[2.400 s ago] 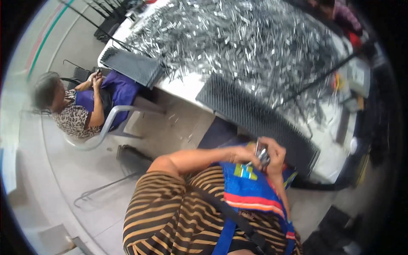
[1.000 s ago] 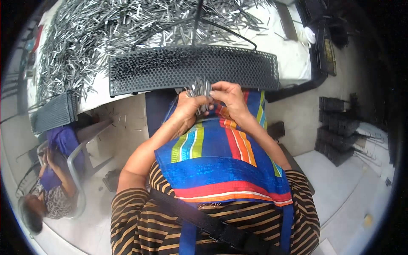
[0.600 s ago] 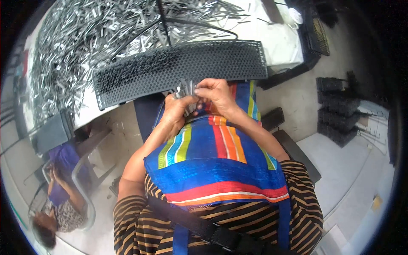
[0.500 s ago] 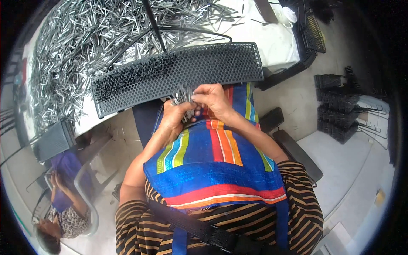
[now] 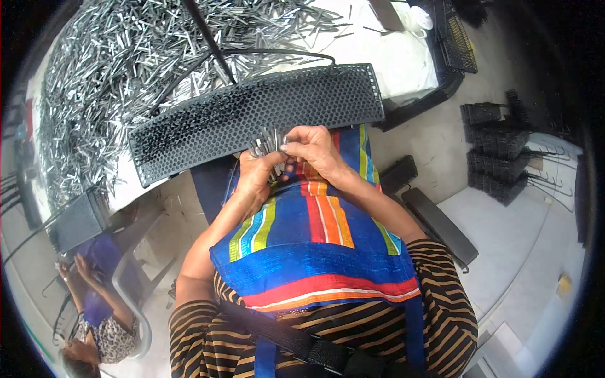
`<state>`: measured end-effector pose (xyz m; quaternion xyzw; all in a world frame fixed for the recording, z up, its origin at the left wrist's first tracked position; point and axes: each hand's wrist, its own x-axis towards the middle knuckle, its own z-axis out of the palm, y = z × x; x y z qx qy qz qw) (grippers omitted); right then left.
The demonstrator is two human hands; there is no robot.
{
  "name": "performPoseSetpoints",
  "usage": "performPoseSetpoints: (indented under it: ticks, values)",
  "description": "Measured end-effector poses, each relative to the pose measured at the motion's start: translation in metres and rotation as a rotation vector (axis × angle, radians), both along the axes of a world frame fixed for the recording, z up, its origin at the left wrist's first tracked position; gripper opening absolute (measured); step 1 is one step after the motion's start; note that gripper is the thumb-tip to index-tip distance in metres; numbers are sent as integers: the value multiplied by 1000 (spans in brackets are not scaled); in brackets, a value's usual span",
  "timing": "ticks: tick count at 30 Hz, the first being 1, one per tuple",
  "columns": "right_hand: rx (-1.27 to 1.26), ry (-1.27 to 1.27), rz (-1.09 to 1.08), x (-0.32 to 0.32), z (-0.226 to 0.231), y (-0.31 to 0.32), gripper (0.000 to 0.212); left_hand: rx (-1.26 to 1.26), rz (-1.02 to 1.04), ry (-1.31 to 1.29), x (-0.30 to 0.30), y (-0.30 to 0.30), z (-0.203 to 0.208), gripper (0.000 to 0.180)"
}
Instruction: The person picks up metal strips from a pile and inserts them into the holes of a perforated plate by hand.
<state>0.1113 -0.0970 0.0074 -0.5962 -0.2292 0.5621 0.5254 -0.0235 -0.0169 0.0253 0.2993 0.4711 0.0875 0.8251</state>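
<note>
A bundle of thin, short metal sticks, silvery and dark, stands upright in my left hand, whose fingers are wrapped round it. My right hand is closed in a pinch at the bundle's right edge, thumb and forefinger against the sticks' upper ends. Which stick it pinches is hard to make out. Just beyond both hands a long black perforated rack lies tilted toward me. Many of its holes on the left and along the far side hold dark sticks; the near and right holes look bare.
A large heap of loose metal sticks covers the white table. A black bar crosses above the rack. Black racks with hooked wires stack at right. At lower left a seated person works beside another rack.
The whole view has shifted slightly, with rack and table sitting a little more to the left. My hands keep nearly the same hold. The other person's hands have moved apart.
</note>
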Motion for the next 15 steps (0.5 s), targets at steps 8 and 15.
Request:
performPoseSetpoints:
  ticks: [8,15]
  values:
    - [-33,-690,-536,118,-22,1,26,-95,-54,-4,-1,-1,-11,26]
    - [-118,-1010,-460,153,-35,23,19,-137,-47,-8,13,-2,-11,26]
